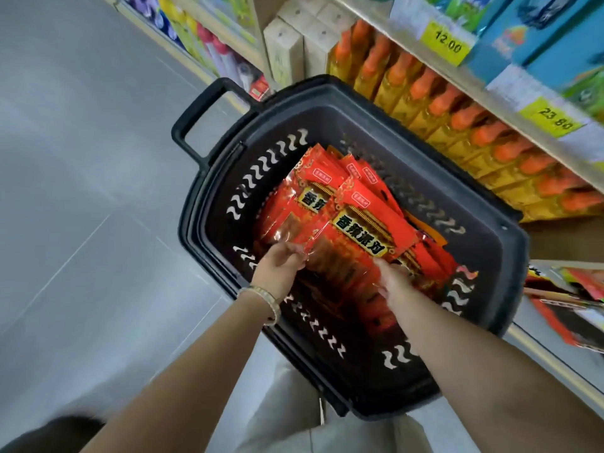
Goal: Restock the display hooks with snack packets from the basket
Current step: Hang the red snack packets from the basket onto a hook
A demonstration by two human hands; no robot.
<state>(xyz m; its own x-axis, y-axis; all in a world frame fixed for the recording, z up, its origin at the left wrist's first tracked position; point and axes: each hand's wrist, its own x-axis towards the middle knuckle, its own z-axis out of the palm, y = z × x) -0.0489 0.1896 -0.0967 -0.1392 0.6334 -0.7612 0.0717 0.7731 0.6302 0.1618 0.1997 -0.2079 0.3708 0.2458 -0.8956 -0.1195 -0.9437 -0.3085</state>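
1. Two bare forearms reach down from the bottom edge into a black basket; the left wrist wears a pale beaded bracelet.
2. The left hand pinches the lower edge of a red snack packet between fingertips and thumb – the packet lies tilted on top of the pile.
3. The right hand rests low among the packets with its fingers tucked under the near edge of a second red packet; whether it has closed on that packet I cannot tell.
4. The rest of the red packets lie heaped and overlapping on the basket's floor, mostly toward its far and right sides.
5. The basket stands on the grey floor, its looped handle pointing away to the left, its right rim close against the shelving.
6. Just beyond the basket, a lower shelf holds a packed row of yellow bottles with orange caps; yellow price tags sit on the shelf edge above them.
7. To the right, another shelf carries more red-and-black packets lying flat – blurred.
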